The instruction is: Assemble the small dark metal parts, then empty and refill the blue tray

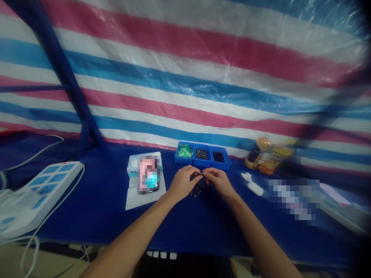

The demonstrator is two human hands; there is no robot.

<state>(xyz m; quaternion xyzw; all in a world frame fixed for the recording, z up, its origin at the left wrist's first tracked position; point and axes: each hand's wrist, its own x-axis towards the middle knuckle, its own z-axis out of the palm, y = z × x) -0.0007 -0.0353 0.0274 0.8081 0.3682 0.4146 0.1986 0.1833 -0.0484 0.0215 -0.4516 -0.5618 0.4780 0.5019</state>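
Note:
My left hand [183, 181] and my right hand [218, 180] meet over the blue table [101, 208], fingertips pinched together on a small dark piece [199, 174] that I cannot make out in detail. A little heap of dark small parts [198, 190] lies on the cloth just below the hands. Right behind them stand three joined blue bins [203, 155]: the left one holds green pieces, the middle one dark beads, the right one black bits.
A phone [147, 175] rests on white paper left of the hands. A white power strip [34, 193] with cables sits far left. Bottles [262, 154] and a small white object [252, 184] are at right. A striped tarp [185, 69] hangs behind.

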